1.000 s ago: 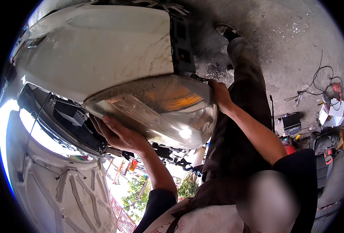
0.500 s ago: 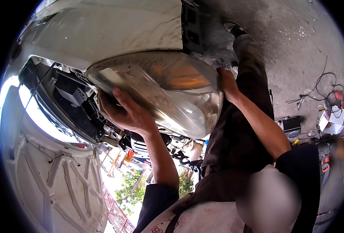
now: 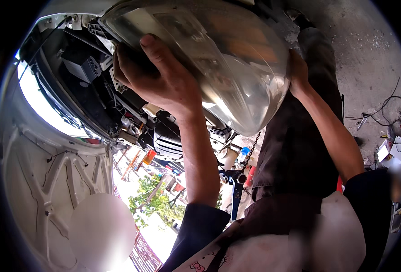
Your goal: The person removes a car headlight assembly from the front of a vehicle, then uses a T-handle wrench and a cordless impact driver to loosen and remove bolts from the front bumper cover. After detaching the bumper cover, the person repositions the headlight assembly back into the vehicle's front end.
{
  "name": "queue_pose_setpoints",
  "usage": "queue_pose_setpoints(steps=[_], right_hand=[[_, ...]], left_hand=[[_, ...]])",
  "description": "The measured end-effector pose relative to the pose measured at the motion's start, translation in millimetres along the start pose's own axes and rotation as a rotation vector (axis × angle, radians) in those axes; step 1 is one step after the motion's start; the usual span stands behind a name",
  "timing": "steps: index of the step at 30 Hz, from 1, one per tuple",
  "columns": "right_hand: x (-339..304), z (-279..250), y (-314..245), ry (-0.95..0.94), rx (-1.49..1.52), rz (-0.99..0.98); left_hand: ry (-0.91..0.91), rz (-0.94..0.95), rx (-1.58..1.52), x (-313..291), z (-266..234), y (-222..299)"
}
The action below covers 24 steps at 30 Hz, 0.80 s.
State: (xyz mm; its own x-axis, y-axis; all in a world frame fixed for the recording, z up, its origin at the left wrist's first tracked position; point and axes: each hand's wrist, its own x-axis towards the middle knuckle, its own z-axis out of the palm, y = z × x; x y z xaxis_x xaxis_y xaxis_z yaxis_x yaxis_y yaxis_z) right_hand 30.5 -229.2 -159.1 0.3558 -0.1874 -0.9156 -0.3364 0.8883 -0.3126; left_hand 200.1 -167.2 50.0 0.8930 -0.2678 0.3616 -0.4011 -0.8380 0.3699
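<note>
Lamp point(image 3: 241, 63) cut by the upper edge, right hand point(image 3: 299, 75) partly hidden.
The fingertips of this hand are behind the lamp and cannot be seen. A pale round blur covers part of the hood point(image 3: 24, 181); white bits point(image 3: 376, 40) on the floor point(image 3: 361, 86) are too small to tell.

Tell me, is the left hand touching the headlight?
Touching: the head view shows the left hand with its thumb lying on the headlight.

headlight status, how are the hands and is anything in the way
Left hand grips headlight, thumb over its face. Right hand at its right end, fingertips hidden. Dark chain shows below headlight's tip, can't tell if obstructing.
</note>
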Motion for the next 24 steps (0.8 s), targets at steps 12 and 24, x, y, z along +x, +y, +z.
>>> queue_pose_setpoints(steps=[12, 24], right_hand=[[2.9, -4.8, 5.9, -0.059, 0.126, -0.002], [-4.7, -14.8, 9.8, -0.079, 0.170, 0.046]], left_hand=[[0.071, 0.104, 0.045, -1.2, 1.1, -1.0], [0.052, 0.018, 0.262, -18.2, -0.9, 12.3]])
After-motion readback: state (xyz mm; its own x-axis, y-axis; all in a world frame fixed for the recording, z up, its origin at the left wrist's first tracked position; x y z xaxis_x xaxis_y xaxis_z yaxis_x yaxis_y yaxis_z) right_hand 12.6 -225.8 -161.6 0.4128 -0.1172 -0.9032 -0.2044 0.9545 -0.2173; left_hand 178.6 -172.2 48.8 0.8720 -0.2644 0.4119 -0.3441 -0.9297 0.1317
